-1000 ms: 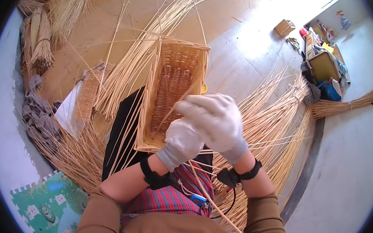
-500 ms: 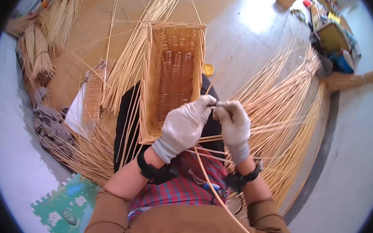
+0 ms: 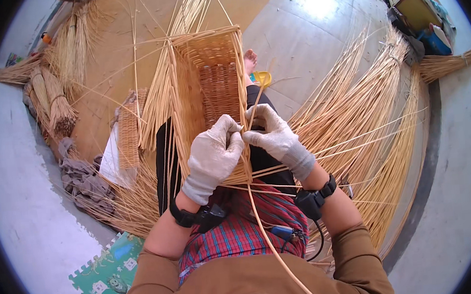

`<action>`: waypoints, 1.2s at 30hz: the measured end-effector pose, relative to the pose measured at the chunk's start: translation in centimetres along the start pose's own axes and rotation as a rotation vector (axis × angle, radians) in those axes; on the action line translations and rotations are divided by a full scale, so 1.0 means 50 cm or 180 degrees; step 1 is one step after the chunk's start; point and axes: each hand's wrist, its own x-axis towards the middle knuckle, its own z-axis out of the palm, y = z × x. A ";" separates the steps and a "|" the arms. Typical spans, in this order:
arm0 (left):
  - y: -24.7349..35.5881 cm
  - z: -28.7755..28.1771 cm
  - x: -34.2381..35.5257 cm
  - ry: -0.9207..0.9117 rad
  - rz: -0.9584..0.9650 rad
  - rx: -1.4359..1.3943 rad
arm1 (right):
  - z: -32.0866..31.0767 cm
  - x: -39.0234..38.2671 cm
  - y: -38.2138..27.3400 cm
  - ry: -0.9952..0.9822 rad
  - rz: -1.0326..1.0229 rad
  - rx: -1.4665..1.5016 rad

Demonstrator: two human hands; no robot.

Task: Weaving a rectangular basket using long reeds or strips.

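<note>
A rectangular wicker basket point(image 3: 188, 73) rests over my legs, its long sides running away from me, loose strands sticking out from its edges. My gloved left hand point(image 3: 214, 155) pinches at the right-hand rim near the close end. My gloved right hand point(image 3: 273, 139) is beside it, fingers closed on a thin cane strand point(image 3: 257, 96) at that same rim. The fingertips of both hands almost meet, partly hiding the weave there. A long strand point(image 3: 277, 254) curves from the basket's near end down past my body.
Loose cane bundles point(image 3: 356, 137) lie at right, more bundles point(image 3: 58, 105) at upper left. A woven panel point(image 3: 127, 133) rests on a white board beside grey cloth point(image 3: 83, 181). A yellow container point(image 3: 263, 78) is beyond my bare foot; a foam mat point(image 3: 104, 276) is lower left, piled clutter upper right.
My hands were stacked over the basket's near part, then met at a strand to its right. Now both are at the right rim, slightly higher, and my bare foot shows beyond the basket.
</note>
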 end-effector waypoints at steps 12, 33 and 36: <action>-0.098 0.000 0.014 -0.0476 -0.0536 -0.1636 | 0.008 0.004 0.020 0.0219 -0.0123 -0.0331; -0.096 0.018 0.082 -0.1034 -0.0851 -0.1474 | -0.012 -0.031 0.009 -0.0150 -0.0188 0.0909; -0.074 0.047 0.073 -0.0718 -0.0849 -0.1546 | -0.002 -0.041 0.008 -0.0039 -0.0462 0.0379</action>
